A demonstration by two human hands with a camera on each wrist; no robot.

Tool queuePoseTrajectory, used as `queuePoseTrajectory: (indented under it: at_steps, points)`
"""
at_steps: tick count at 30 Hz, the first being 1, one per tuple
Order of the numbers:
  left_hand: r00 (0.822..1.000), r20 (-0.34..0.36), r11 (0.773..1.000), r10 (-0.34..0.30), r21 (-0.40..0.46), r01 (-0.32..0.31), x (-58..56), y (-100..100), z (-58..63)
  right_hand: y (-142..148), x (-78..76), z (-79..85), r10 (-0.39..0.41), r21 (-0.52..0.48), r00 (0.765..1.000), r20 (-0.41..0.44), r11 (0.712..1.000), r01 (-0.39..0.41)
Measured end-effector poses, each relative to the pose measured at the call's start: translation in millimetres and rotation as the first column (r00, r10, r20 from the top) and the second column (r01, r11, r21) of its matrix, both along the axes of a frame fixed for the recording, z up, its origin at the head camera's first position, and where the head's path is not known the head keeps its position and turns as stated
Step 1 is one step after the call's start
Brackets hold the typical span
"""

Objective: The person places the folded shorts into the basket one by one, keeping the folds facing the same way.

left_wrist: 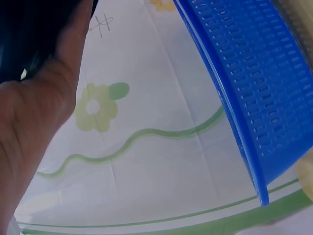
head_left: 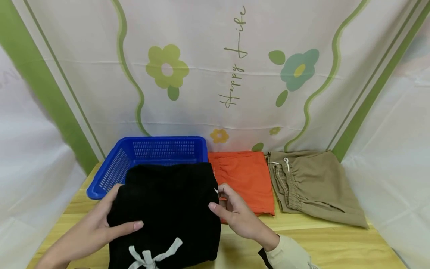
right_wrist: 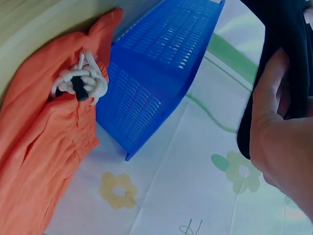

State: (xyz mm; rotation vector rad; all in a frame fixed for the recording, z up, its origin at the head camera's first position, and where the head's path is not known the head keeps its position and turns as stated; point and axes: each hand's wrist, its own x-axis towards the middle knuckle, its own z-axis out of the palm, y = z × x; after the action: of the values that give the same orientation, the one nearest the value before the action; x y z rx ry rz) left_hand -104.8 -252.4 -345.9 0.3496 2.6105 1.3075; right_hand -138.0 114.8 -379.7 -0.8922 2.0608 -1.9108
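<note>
Flower-printed cloth [head_left: 198,116] backs the bench [head_left: 309,244] and its blue basket [head_left: 164,138]. With the folded black garment [head_left: 168,209] in front of the basket, our left hand [head_left: 97,228] and right hand [head_left: 238,215] grasp opposite edges. We should keep both holds even so the folds stay aligned.

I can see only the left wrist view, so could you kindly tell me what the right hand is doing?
Observer: The right hand grips the right side of the black garment, as the head view shows it.
Operator: Thank you; what lies just right of the blue basket in that view?
Observer: An orange garment lies there.
Operator: And is there anything farther right, please?
Observer: Yes, a khaki garment lies to the right of the orange one.
</note>
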Motion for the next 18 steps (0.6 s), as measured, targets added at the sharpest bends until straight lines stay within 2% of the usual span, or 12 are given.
queuePoseTrajectory:
  at_steps: [4, 7, 11, 14, 18]
  points:
    - [0.989, -0.122, 0.996, 0.086, 0.047, -0.081, -2.9, 4.8, 7.7, -1.2, -5.4, 4.6, -0.002, -0.052, 1.0, 0.024, 0.999, 0.003]
    - [0.96, -0.241, 0.99, 0.141, 0.05, -0.133, -5.0, 8.6, 11.9, -2.9, -9.6, 7.9, -0.023, -0.054, 1.0, 0.014, 0.998, 0.024]
    - [0.911, -0.375, 0.984, 0.169, 0.124, -0.132, -7.2, 13.6, 17.2, -6.4, -15.1, 13.4, -0.061, -0.051, 0.998, -0.032, 0.997, 0.059]
    - [0.892, -0.419, 0.977, 0.168, 0.194, -0.092, -11.1, 15.0, 22.7, -9.9, -20.4, 18.1, -0.09, -0.062, 0.991, -0.099, 0.995, 0.084]
    - [0.886, -0.426, 0.974, 0.181, 0.201, -0.102, -19.1, 12.8, 32.7, -16.0, -31.3, 25.8, -0.143, -0.065, 0.973, -0.181, 0.989, 0.133]
